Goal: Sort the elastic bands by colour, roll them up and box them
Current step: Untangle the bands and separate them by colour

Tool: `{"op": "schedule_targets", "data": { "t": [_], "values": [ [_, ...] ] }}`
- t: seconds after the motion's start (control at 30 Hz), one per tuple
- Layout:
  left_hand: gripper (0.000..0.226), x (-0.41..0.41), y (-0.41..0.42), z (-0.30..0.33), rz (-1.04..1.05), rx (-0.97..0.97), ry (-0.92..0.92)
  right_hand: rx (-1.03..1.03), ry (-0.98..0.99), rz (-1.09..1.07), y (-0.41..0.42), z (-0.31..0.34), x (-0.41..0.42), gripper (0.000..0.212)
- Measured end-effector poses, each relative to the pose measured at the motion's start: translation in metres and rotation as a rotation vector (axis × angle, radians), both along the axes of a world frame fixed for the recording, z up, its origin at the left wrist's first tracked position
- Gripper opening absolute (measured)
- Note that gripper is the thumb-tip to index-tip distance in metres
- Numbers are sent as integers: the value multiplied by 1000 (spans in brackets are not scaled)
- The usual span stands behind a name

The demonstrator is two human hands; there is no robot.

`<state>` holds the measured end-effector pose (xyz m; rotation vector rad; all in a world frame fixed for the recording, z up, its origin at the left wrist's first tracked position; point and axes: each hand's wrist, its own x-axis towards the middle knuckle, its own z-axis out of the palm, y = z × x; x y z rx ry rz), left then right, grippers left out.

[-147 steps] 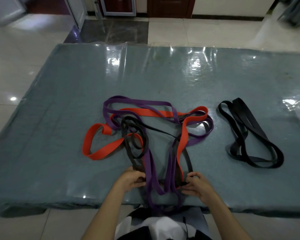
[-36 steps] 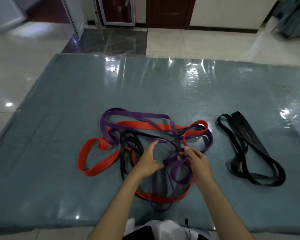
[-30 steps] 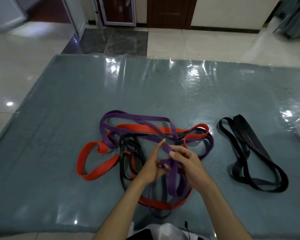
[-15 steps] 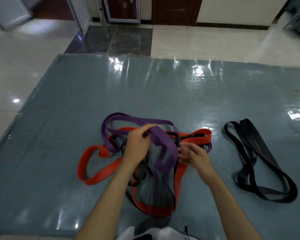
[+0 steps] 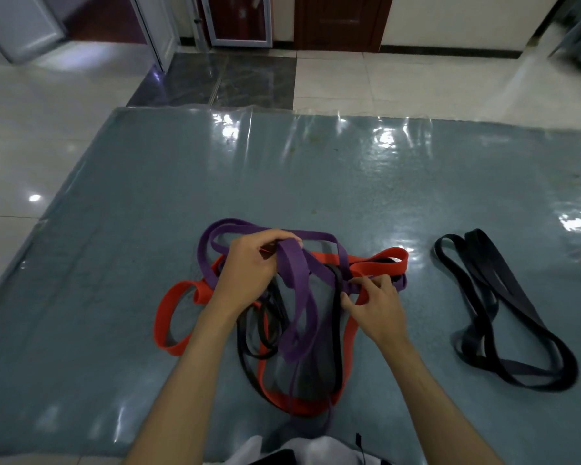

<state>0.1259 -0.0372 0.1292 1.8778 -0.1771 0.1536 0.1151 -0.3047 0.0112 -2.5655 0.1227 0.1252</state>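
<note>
You're untangling bands on the table [image 5: 114,229].
Left hand [image 5: 249,273] grips purple band [image 5: 294,273]; right hand [image 5: 374,303] pinches the tangle, hands apart.

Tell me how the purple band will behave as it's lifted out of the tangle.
Probably floppy: the purple band drapes limp from the left hand. It will likely drag neighbours, since it threads through the red band and black band. It looks light.

No readable text, labels, brand names, numbers or signs appear anywhere in view. The elastic bands [image 5: 296,280] and the counter [image 5: 349,182] carry no markings.
</note>
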Motion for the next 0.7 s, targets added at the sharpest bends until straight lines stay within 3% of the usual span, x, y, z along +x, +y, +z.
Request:
{"op": "schedule_targets", "data": {
  "t": [0.13, 0.23, 0.3, 0.47, 0.63, 0.7],
  "values": [
    [18, -3, -4, 5, 30, 0, -6, 28, -80, 96, 4, 6, -8, 55],
    [17, -4, -12, 9, 1, 35, -20, 77, -171, 279, 19, 8, -15, 74],
    [20, -8, -17, 10, -16, 36, -46, 31, -163, 323, 26, 4, -16, 68],
    [22, -21, -9, 16, 42, -52, -92, -133, -47, 119, 6, -8, -13, 44],
    [20, -31, 6, 21, 66, -66, -81, -50, -55, -39, -30, -8, -17, 36],
    [13, -34, 8, 24, 128, -164, -61, -7, -37, -122, -45, -10, -19, 33]
  ]
}}
